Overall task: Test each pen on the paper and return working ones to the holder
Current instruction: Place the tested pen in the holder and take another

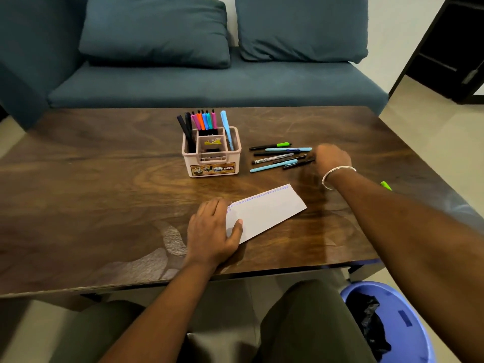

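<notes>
- I see the left hand flat on the paper's near-left end, fingers straight and together, thumb out on the sheet.
- Right hand is at the right ends of the loose pens; blurred, can't tell finger state.
- Holder sits left of the loose pens, with pens in it.
- Lime pen lies apart near the table's right edge.

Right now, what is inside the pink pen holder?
The pen holder has dark pens at its left, coloured markers at the back and a light blue pen at its right. Their lower ends are hidden by its walls.
</notes>
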